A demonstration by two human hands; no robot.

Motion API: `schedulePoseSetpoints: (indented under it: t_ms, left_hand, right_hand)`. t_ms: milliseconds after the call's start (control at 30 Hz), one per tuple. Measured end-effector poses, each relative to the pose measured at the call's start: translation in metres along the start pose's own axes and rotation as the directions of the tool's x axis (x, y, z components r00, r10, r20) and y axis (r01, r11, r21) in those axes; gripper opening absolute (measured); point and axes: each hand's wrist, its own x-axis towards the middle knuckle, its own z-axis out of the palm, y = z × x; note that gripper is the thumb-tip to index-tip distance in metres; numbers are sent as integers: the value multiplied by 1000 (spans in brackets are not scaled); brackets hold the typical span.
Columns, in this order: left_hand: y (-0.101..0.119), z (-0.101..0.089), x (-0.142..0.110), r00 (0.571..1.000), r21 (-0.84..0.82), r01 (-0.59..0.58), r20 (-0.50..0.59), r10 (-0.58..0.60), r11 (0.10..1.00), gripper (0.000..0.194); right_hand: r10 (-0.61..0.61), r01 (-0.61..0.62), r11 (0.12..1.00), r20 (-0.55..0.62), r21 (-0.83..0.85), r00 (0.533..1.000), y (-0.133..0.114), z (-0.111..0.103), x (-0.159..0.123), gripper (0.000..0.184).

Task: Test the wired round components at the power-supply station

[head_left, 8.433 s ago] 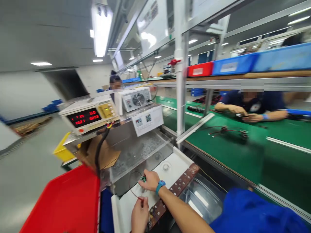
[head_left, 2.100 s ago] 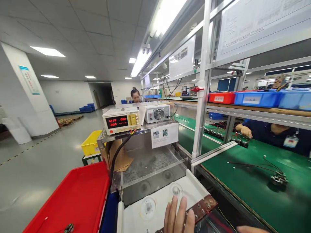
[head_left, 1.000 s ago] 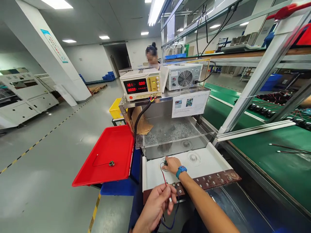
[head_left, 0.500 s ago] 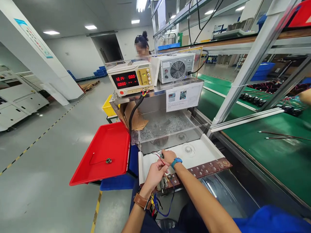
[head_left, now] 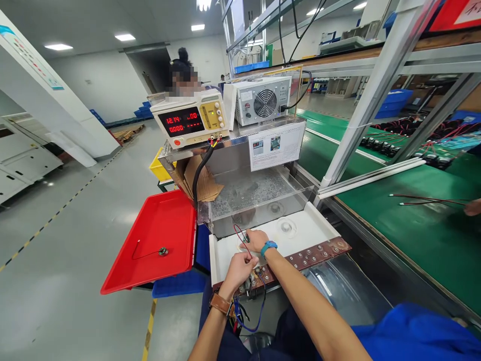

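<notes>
My left hand (head_left: pixel 239 266) is closed in a pinch on the thin red wire (head_left: pixel 236 230), close to the brown terminal strip (head_left: pixel 317 254). The wire loops up to a small round motor part with a green board (head_left: pixel 246 239). My right hand (head_left: pixel 257 240) grips that part over the white tray (head_left: pixel 270 233), its fingers partly hiding it. Below my hands, dark and blue leads (head_left: pixel 262 311) hang from metal clips at the strip's left end. A similar motor part (head_left: pixel 163 251) with a thin wire lies in the red tray (head_left: pixel 150 273) to the left.
A power supply (head_left: pixel 190 120) with red digits and a grey fan unit (head_left: pixel 263 102) stand on the metal shelf. A clear cover (head_left: pixel 263 203) slopes behind the white tray. On the right, a green conveyor (head_left: pixel 424 235) carries wires, and a co-worker's hand (head_left: pixel 472 207) shows there.
The view has shifted slightly. The red wire now arches higher between my hands, both of which keep their hold. At the right, the co-worker's hand has come lower, beside the wires on the conveyor.
</notes>
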Motion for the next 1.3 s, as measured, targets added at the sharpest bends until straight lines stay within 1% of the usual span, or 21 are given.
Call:
schedulePoseSetpoints:
  t_ms: [133,300,433,600,667,767,900,1000,1133,1233,1300]
  left_hand:
    - [0,0,2,999,52,30,14,-30,998,40]
    - [0,2,5,997,84,57,37,-60,995,36]
    - [0,5,8,996,102,81,15,-83,991,32]
    - [0,7,9,997,113,80,-12,-79,990,36]
    - [-7,8,13,997,108,73,-23,-71,991,37]
    - [-26,8,24,997,88,78,-15,-77,993,38]
    - [-54,9,38,998,61,61,14,-62,996,36]
    - [-67,9,44,997,88,76,-9,-76,993,32]
    - [-73,8,49,994,124,113,-13,-113,986,29]
    - [-73,7,50,992,138,124,7,-126,983,30]
    - [-72,7,50,991,154,132,-4,-133,979,30]
  right_hand:
    - [5,-5,1000,3,-3,1000,0,0,1,53]
    - [16,-16,1000,24,14,1000,-1,-3,0,51]
    - [24,-23,999,-5,44,1000,-4,-5,-3,47]
    - [37,-32,996,-50,86,998,-11,-4,-6,42]
    - [28,-19,995,-84,98,996,-13,-3,-6,41]
    - [19,-7,994,-112,109,993,-15,-2,-6,40]
    - [18,-4,993,-118,120,993,-14,1,-6,41]
    - [15,-1,993,-113,121,993,-13,4,-5,40]
    - [12,0,994,-108,108,994,-14,5,-5,36]
    - [-3,13,996,-106,91,994,-15,6,-6,33]
    - [-13,20,997,-98,78,995,-15,6,-6,32]
